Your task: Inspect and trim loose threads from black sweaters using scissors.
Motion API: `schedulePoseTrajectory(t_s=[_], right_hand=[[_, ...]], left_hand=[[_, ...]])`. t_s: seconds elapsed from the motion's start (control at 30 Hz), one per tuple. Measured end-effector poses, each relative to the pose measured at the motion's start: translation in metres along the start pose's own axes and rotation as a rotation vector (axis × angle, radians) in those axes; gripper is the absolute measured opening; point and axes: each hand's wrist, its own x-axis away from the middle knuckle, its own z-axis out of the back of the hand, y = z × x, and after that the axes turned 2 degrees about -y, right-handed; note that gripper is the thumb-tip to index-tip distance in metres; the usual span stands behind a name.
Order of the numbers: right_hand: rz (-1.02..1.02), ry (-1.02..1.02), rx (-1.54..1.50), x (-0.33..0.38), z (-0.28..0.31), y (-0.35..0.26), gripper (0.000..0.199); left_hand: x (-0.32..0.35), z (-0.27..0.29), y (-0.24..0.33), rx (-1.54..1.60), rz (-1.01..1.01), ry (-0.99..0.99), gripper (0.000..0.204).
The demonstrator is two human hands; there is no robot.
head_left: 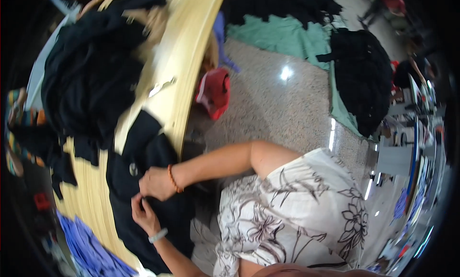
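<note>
A black garment (151, 152) lies over the edge of the pale wooden table, with a small round light mark on its upper part. My right hand (157, 183), with an orange bracelet at the wrist, is closed on the cloth just below that mark. Close beside it, my left hand (145, 218), with a white band at the wrist, pinches the same black cloth. The fingertips of both hands nearly meet. Whatever lies between them is too small to make out.
A large black garment pile (86, 80) covers the table's (184, 51) far left part. A small metal tool (162, 86) lies near the edge. Purple cloth (91, 243) is at lower left. A red bundle (214, 92) hangs beside the table. Black piles (362, 75) rest on green cloth (280, 35) on the floor.
</note>
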Motion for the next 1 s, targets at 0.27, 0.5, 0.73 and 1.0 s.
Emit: schedulePoseTrajectory(t_s=[0.27,0.5,0.73,1.0], right_hand=[[-0.093,0.105,0.228,0.038,0.035,0.009,0.020],[-0.090,0.174,0.397,0.041,0.046,0.018,0.021],[-0.098,0.222,0.436,0.044,0.060,0.025,0.020],[-0.044,0.238,0.296,0.039,0.058,0.024,0.015]], left_hand=[[-0.001,-0.008,0.009,-0.053,0.136,0.027,0.017],[-0.056,-0.021,0.041,0.002,-0.167,0.106,0.022],[-0.108,-0.049,0.052,-0.200,-0.056,-0.059,0.013],[-0.103,-0.039,0.048,0.127,0.036,-0.117,0.010]])
